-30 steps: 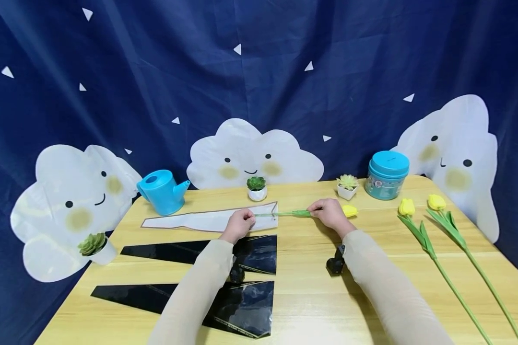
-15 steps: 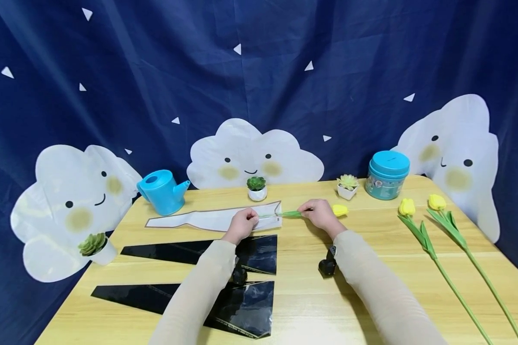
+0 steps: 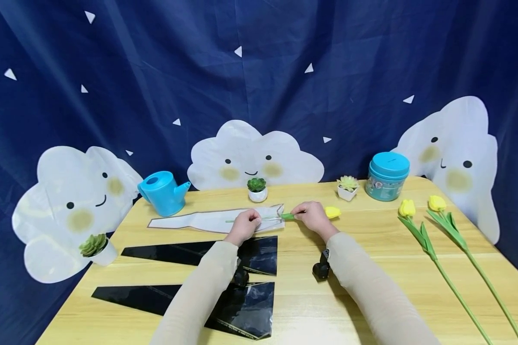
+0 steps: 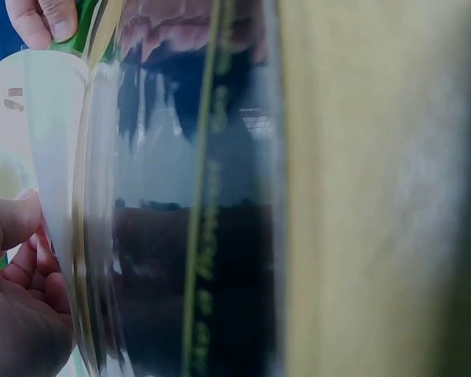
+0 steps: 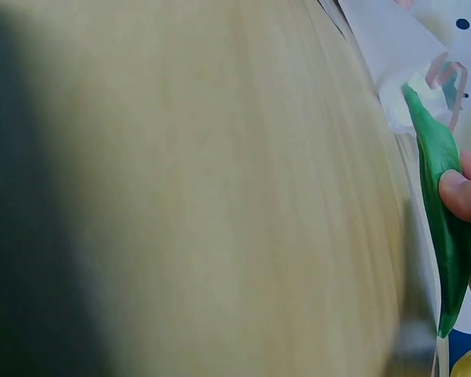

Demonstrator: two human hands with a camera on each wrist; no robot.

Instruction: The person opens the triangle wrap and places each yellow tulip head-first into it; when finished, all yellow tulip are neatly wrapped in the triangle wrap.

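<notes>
A yellow tulip (image 3: 332, 212) lies across the far part of the wooden table (image 3: 371, 268). My right hand (image 3: 309, 214) pinches its green leaf (image 5: 441, 196) and stem just behind the bloom. The stem runs left into the mouth of a long white-backed clear sleeve (image 3: 207, 220). My left hand (image 3: 245, 223) grips the sleeve's upper layer at that mouth (image 4: 56, 149). In the left wrist view my left hand (image 4: 16, 298) is at the lower left, and the right hand's fingertips (image 4: 39, 17) show at the top.
Two black sleeves (image 3: 198, 250) (image 3: 229, 306) lie under my forearms. Two more yellow tulips (image 3: 416, 227) (image 3: 446, 223) lie at the right. Along the back stand a blue watering can (image 3: 161, 191), a teal tin (image 3: 387, 176) and small potted succulents (image 3: 256, 188) (image 3: 347, 186) (image 3: 96, 247).
My right hand has moved left with the tulip, and the stem has slid further into the sleeve. My left hand has stayed at the sleeve's mouth.
</notes>
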